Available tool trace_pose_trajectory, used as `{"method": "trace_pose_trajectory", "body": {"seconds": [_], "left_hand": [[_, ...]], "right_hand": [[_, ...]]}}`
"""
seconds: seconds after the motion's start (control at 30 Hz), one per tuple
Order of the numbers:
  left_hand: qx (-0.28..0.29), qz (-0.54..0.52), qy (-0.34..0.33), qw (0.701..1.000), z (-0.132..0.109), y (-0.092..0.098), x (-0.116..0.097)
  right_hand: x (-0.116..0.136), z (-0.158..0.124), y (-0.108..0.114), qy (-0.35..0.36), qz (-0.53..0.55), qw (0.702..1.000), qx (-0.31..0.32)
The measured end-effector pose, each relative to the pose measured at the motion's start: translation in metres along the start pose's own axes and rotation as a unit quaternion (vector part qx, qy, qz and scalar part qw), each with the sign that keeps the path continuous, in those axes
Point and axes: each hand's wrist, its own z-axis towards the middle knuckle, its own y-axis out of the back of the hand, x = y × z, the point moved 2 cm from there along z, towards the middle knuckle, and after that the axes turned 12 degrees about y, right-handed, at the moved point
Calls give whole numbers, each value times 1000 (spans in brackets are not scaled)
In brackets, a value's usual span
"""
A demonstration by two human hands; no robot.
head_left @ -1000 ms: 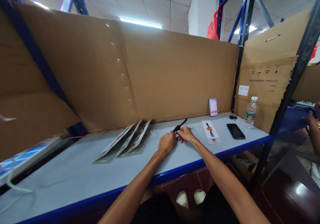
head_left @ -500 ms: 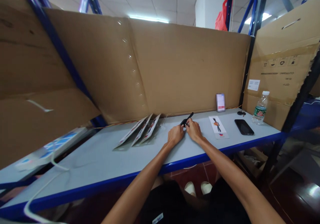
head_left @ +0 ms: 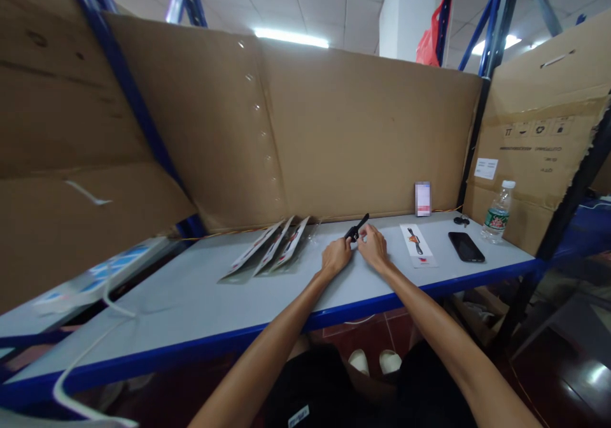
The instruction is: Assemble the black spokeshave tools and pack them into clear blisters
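A black two-handled tool, by its shape a spokeshave [head_left: 354,231], is held at a slant over the grey tabletop. My left hand [head_left: 337,254] is closed around its near end and hides that handle. At its middle, the fingertips of my right hand [head_left: 373,243] are bent in a pinch beside the small fittings; what they grip is too small to make out. The far handle sticks up free past my fingers. Right of my hands lies a white printed card [head_left: 416,245] picturing a similar black tool.
Several packaged cards [head_left: 267,249] lean in a row left of my hands. To the right are a black phone [head_left: 466,247], a water bottle [head_left: 497,214], keys [head_left: 461,221] and an upright phone [head_left: 422,199]. Cardboard walls [head_left: 372,135] enclose the table's back and sides.
My right fingers have drawn slightly away from the middle of the spokeshave, showing more of it. My left hand keeps its grip. The whole view has shifted a little.
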Motion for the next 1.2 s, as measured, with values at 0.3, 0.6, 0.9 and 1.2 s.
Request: {"method": "trace_pose_trajectory", "body": {"seconds": [0.3,0.6,0.9,1.2], "left_hand": [[1,-8,-6,1000,1,-1,0],[-6,-2,0,1000,1,0,1],[-6,15,2,1000,3,-3,1],[-16,30,-3,999,-1,0,1]], "right_hand": [[-2,1,-4,39,0,999,22],[5,-4,-2,10,-85,995,55],[9,-8,4,36,-53,996,55],[5,-6,-1,-19,-81,995,51]]}}
